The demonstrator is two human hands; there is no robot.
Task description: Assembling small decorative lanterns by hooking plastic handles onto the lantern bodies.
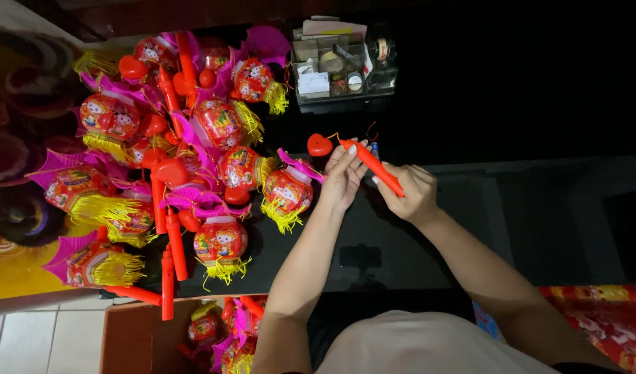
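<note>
Both hands over a black table (pixel 540 208), working one toy lantern. Right hand (pixel 409 192) has its grip clenched around the lower end of an orange-red plastic handle stick (pixel 373 166), slim, smooth, tilted up-left to down-right. Left hand (pixel 343 179) pinches the stick's upper end with its fingertips (pixel 350 148), grip closed on it. Just beyond that tip, a red heart-shaped piece (pixel 319 145), with thin string between; can't tell exactly how it's attached. Small lantern (pixel 288 192) lies on the table touching the left hand's outer edge: red round body with cartoon figures printed on it, magenta pleated paper top, yellow tassel fringe at bottom. Left of it, a dense pile of same-type lanterns (pixel 159 159), red bodies, magenta fans, yellow fringes, orange sticks and red hearts mixed in, overlapping. Far side of table, a clear plastic organiser box (pixel 342 69) with small odds and ends in compartments. Near edge, a brown cardboard box (pixel 134 339) with more lanterns inside. Person's light shirt (pixel 422 346) at bottom. Red patterned cloth (pixel 609 318) bottom right.
</note>
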